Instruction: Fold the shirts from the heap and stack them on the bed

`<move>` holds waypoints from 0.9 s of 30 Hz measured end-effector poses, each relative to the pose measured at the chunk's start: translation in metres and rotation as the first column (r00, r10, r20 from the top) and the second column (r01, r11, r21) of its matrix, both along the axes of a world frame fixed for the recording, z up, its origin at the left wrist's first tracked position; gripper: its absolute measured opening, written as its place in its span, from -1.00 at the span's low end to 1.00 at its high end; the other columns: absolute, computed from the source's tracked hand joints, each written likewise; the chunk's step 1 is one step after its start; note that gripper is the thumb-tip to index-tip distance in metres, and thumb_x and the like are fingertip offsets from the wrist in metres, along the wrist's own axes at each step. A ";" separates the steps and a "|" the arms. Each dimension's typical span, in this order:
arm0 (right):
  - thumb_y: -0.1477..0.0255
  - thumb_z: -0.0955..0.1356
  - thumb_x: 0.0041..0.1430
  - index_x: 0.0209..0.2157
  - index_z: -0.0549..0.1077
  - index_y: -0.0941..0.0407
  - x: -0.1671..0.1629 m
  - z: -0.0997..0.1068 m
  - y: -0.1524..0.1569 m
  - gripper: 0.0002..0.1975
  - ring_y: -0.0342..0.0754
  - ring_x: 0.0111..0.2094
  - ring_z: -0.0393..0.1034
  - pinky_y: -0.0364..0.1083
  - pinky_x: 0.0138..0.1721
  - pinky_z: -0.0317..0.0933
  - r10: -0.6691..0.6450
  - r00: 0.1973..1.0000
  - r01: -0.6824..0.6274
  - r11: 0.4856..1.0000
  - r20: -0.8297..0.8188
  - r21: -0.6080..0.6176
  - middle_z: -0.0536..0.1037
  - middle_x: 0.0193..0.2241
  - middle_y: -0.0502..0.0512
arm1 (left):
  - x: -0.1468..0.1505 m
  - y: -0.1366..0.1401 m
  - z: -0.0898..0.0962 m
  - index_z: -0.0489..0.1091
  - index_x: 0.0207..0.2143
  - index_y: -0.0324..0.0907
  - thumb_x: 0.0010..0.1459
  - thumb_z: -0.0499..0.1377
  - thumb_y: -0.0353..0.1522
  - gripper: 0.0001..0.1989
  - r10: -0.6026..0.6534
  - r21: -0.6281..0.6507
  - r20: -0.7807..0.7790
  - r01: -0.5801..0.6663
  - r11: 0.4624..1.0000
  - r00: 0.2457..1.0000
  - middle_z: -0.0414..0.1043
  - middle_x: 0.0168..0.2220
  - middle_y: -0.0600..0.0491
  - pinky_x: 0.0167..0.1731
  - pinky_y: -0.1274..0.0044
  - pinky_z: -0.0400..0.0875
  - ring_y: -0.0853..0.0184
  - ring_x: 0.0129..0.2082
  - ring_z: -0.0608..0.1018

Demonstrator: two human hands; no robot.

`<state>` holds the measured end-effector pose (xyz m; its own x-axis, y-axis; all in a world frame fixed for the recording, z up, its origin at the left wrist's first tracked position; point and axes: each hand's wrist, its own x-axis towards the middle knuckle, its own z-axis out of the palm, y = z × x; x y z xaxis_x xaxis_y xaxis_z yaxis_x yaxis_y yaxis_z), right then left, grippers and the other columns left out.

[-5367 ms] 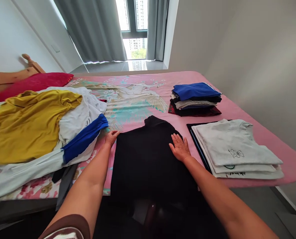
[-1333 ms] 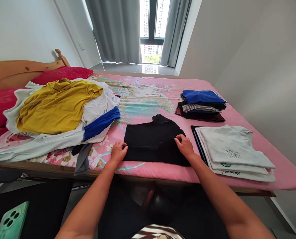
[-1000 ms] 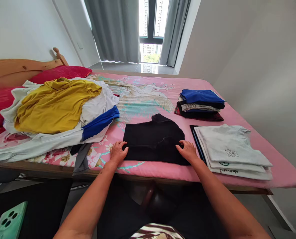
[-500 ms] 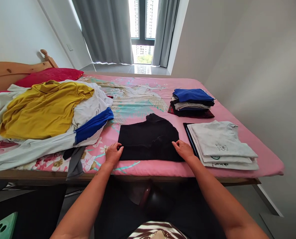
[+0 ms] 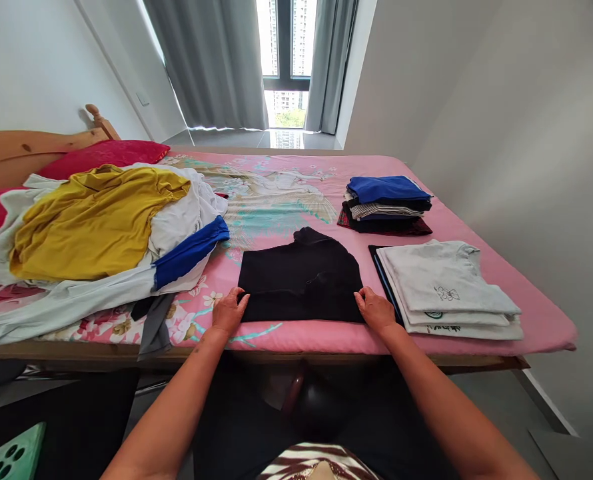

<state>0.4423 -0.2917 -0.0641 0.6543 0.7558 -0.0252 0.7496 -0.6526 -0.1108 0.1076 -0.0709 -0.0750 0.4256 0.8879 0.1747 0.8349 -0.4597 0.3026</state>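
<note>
Left hand (image 5: 228, 313) and right hand (image 5: 376, 311) stand almost symmetrically at the two side edges of one black garment (image 5: 291, 273), the thumb and fingers of each brought together on the cloth, as it seems in a light pinch. Such a hold, I judge, serves to keep both sides level and the fabric flat.

Largest of all is the bed (image 5: 316, 339), whose pink sheet gives a wide surface for these clothes. On its left part lies a loose heap (image 5: 131, 227), yellow over white; one blue sleeve end (image 5: 191, 255) points toward the black garment but lies apart from it. On the right is a stack of pale shirts (image 5: 426, 273), neatly laid just beside the right hand, perhaps for easy reach. Black garment itself lies folded near the front edge, between heap and pale shirts, with what looks like a collar on its far side. Behind the pale shirts is a smaller stack with blue on top (image 5: 389, 189), probably kept separate as another group. Smallest is the green phone (image 5: 14, 450), on a dark surface (image 5: 81, 407) at lower left, well apart from the clothes, presumably for safety.
</note>
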 end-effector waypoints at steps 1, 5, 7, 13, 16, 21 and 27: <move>0.16 0.10 0.31 -0.15 0.37 0.08 0.001 -0.001 -0.001 -0.63 0.05 -0.32 0.47 -0.09 -0.34 0.16 -0.011 1.000 0.011 1.000 -0.011 0.001 0.54 -0.39 0.14 | 0.000 0.000 0.000 0.36 -0.11 -0.14 0.18 0.06 -0.16 -0.68 0.005 0.006 0.015 -0.005 1.000 1.000 0.48 -0.40 0.03 -0.28 0.44 0.31 0.22 -0.37 0.52; 0.09 0.10 0.29 -0.07 0.33 0.06 0.000 0.001 -0.006 -0.58 0.05 -0.32 0.47 -0.08 -0.33 0.17 -0.072 0.995 0.074 0.997 -0.067 0.029 0.54 -0.37 0.13 | 0.003 -0.009 0.008 0.37 -0.12 -0.21 0.16 0.09 -0.22 -0.69 -0.034 0.177 0.135 0.010 0.984 0.990 0.47 -0.33 -0.04 -0.18 0.38 0.34 0.18 -0.26 0.51; 0.07 0.07 0.29 -0.02 0.29 0.06 -0.003 0.002 -0.009 -0.55 0.05 -0.32 0.47 -0.07 -0.33 0.17 -0.084 0.994 0.088 0.995 -0.068 0.049 0.54 -0.36 0.13 | 0.012 -0.024 0.014 0.39 -0.16 -0.18 0.20 0.05 -0.27 -0.76 -0.205 0.259 0.176 0.155 0.953 0.963 0.48 -0.25 -0.05 -0.10 0.38 0.33 0.21 -0.18 0.49; 0.12 0.03 0.33 0.00 0.29 0.02 -0.006 -0.002 -0.015 -0.57 0.00 -0.34 0.46 -0.10 -0.33 0.15 -0.108 0.994 0.109 0.991 -0.026 0.073 0.54 -0.35 0.10 | 0.049 -0.073 0.010 0.35 0.04 -0.10 0.24 0.01 -0.28 -0.65 -0.629 0.165 0.009 0.619 0.768 0.778 0.36 0.10 -0.02 0.18 0.29 0.13 0.22 0.17 0.31; 0.14 0.08 0.33 -0.04 0.33 0.03 0.001 -0.004 -0.021 -0.61 -0.01 -0.36 0.46 -0.12 -0.36 0.12 -0.135 0.990 0.138 0.987 -0.036 0.079 0.55 -0.35 0.10 | 0.055 -0.079 -0.003 0.22 0.17 -0.07 0.19 0.06 -0.20 -0.50 -0.530 0.090 -0.072 0.534 0.840 0.845 0.16 0.24 -0.05 0.20 0.13 0.02 0.10 0.25 0.18; 0.27 0.06 0.35 -0.09 0.37 0.13 -0.003 0.004 -0.033 -0.62 -0.01 -0.19 0.40 -0.10 -0.18 0.16 -0.098 0.994 0.108 0.930 -0.046 0.352 0.53 -0.22 0.15 | 0.059 -0.084 0.004 0.29 0.12 -0.11 0.23 0.01 -0.24 -0.57 -0.528 0.042 -0.031 0.529 0.848 0.849 0.15 0.24 -0.06 0.22 0.14 -0.02 0.15 0.27 0.15; 0.29 0.09 0.32 0.06 0.34 0.16 -0.050 -0.005 -0.047 -0.57 0.04 0.19 0.10 0.07 0.21 -0.13 0.325 0.943 -0.326 0.860 0.071 0.393 0.34 0.12 0.19 | 0.095 -0.111 0.025 0.28 0.13 -0.03 0.27 -0.07 -0.32 -0.60 -0.785 0.032 -0.036 0.786 0.617 0.618 0.13 0.25 0.02 0.27 0.19 -0.17 0.24 0.29 0.10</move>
